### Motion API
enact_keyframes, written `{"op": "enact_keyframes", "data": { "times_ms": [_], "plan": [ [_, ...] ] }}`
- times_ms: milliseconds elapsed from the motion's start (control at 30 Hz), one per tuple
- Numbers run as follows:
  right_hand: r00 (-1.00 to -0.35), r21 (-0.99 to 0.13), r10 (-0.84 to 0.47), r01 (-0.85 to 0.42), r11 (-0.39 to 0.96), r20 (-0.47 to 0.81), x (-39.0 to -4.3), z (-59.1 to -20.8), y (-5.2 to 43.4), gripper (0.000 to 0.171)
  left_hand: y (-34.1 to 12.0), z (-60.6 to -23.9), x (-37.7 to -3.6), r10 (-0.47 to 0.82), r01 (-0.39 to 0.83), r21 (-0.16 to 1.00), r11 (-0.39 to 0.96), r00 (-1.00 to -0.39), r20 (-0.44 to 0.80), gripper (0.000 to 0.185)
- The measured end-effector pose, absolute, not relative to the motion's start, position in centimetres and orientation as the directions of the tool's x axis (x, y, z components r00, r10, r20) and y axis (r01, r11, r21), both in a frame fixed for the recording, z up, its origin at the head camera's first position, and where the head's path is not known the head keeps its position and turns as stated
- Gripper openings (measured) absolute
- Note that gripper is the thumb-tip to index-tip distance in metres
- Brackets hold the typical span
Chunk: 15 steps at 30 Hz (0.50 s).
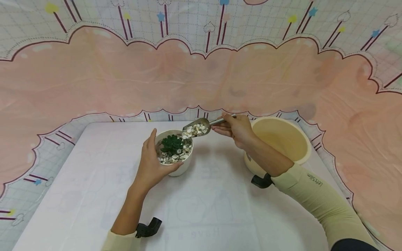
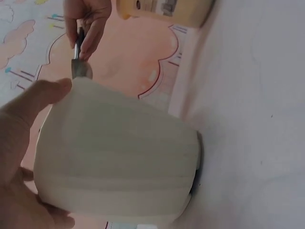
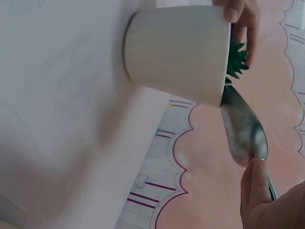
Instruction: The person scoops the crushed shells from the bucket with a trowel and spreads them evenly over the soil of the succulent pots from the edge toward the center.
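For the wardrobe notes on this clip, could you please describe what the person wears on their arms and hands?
Both hands are bare: the left hand and the right hand wear no gloves or rings. Each forearm has a pale yellow-green sleeve; the right one carries small dark lettering near the cuff. A black camera mount sits at the right wrist and another at the left.

One white round ceramic pot [image 1: 180,164], at centre. One green plastic succulent plant [image 1: 172,143] inside it. One metal scoop [image 1: 197,129] loaded with pale pebbles, at the pot's 1 o'clock. One cream round plastic basin [image 1: 287,137], at the pot's 3 o'clock. Two bare hands: left hand [image 1: 150,164], right hand [image 1: 237,129].
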State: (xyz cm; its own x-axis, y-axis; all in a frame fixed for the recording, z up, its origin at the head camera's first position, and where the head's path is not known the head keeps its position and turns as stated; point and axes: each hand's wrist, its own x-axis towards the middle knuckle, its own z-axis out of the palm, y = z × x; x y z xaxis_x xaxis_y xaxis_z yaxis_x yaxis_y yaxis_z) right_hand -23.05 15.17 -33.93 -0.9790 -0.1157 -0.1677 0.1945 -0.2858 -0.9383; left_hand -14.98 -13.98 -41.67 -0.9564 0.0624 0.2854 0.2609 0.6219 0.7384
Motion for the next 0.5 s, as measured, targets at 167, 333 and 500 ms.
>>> {"op": "enact_keyframes", "data": {
  "times_ms": [167,333,500],
  "plan": [
    [-0.978,-0.937,-0.106,0.201,-0.286,-0.177,-23.1,-33.9,15.1,0.031,-14.3,-41.7,-15.1,0.102,0.269,0.758,0.595,-0.96,0.26,0.135],
    [-0.978,-0.936,-0.099,0.205,-0.287,-0.184,-23.1,-33.8,15.0,0.034,-13.2,-41.6,-14.5,0.003,0.207,0.73,0.652,-0.963,0.269,0.141],
    [-0.977,-0.936,-0.098,0.208,-0.285,-0.187,-23.1,-33.9,15.0,0.037,-13.2,-41.7,-14.7,-0.019,0.211,0.722,0.659,-0.955,0.297,0.139]
  ]
}}
